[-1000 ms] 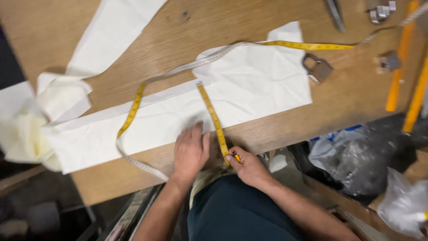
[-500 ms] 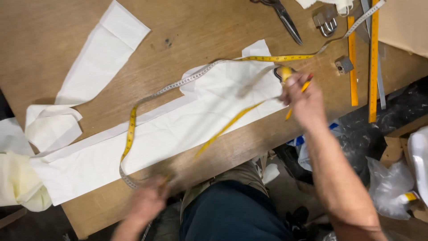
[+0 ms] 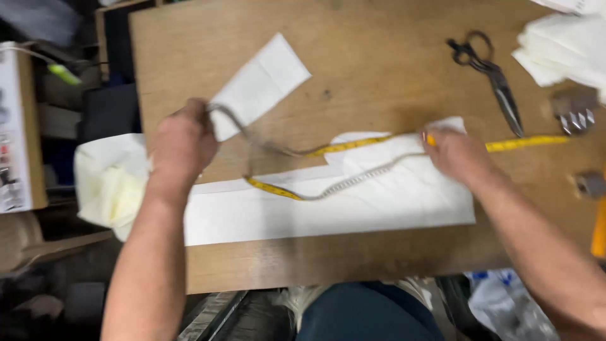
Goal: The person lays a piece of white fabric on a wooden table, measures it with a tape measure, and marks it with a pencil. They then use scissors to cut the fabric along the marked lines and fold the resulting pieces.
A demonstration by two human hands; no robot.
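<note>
My left hand [image 3: 183, 142] is closed on one end of a yellow and white measuring tape [image 3: 328, 187], lifted over the left part of the wooden table [image 3: 379, 69]. My right hand [image 3: 457, 153] grips the tape farther along, together with a small orange pencil, and rests on a long white strip of fabric [image 3: 328, 211]. The tape sags in a loose loop between both hands and runs on to the right across the table. A second white fabric strip [image 3: 262, 85] lies diagonally behind my left hand.
Black scissors [image 3: 489, 76] lie at the back right, near a pile of white fabric [image 3: 562, 53] and small metal clips [image 3: 573, 113]. More white fabric [image 3: 110, 183] hangs off the table's left edge. An orange tool [image 3: 598, 230] sits at the right edge.
My left hand rose from the table's front edge to the left side, taking the tape's end with it. My right hand stays on the tape at the strip's right end. The camera view shifted.
</note>
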